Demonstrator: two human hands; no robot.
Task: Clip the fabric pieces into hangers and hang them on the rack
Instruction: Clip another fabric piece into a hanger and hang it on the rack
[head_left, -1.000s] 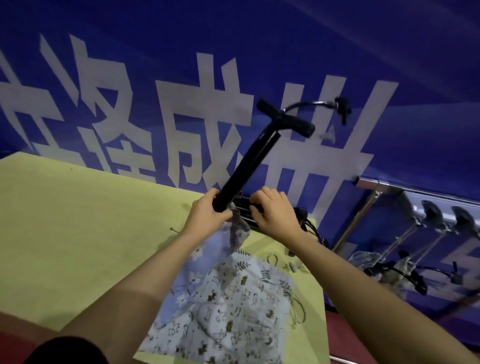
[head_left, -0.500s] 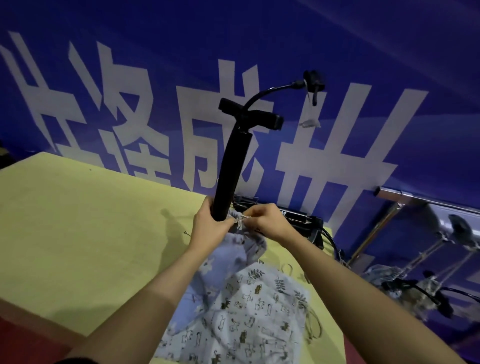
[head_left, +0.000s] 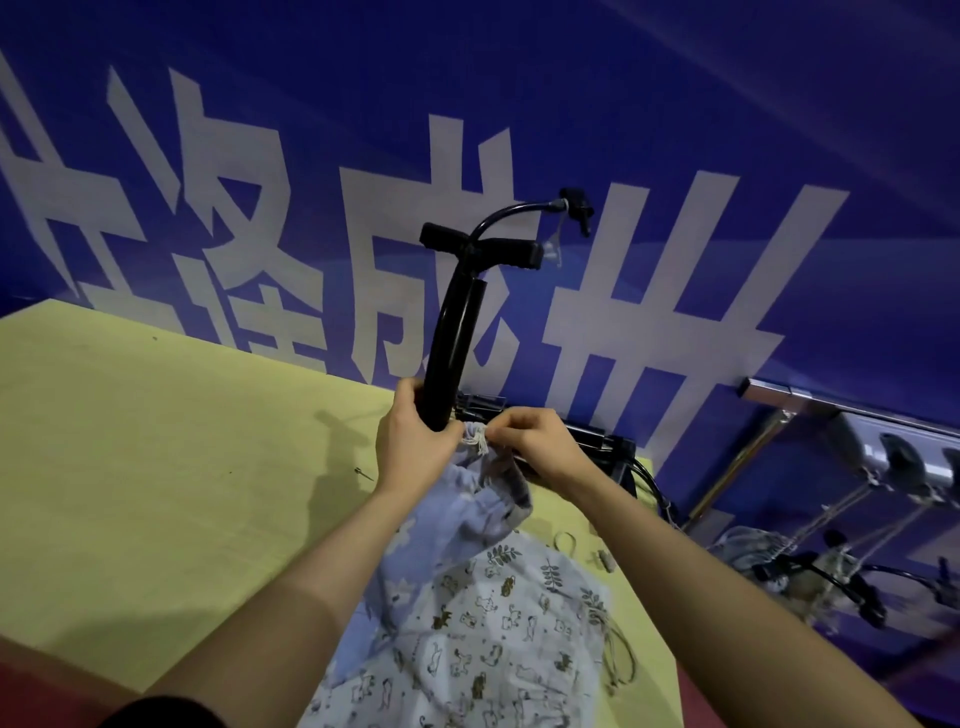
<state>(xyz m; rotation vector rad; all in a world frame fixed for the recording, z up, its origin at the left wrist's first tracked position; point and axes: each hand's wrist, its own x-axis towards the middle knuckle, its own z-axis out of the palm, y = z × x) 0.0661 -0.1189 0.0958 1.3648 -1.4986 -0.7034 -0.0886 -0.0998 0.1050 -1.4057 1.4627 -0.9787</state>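
Holds the black hanger in the left hand, fingers wrapped shut around the lower end of its bar, just above the counter. Stands it nearly upright, long axis running up and slightly right toward the crossbar and the curved hook at the top. Pinches the gathered, string-tied edge of the pale blue fabric with the right hand, fingertips narrowed on the bunch and pressed right against the foot of the bar, touching the left hand. Cannot tell whether a clip has already closed on the cloth; the spot is covered by both hands.

Lets the rest of the blue fabric trail down and toward the body, onto a printed fabric piece lying flat on the counter. Leaves a stack of spare black hangers just behind the right hand, at the counter's far edge.

Judged from this: needs the cloth edge seated at the bar's lower end, directly between the two hands, with the right hand nearer the cloth and the left steadying. Then calls for a swing to the right, where the rack sits well apart from the counter with hung pieces already on it. Risks the bunched edge slipping out if the pinch is released early.
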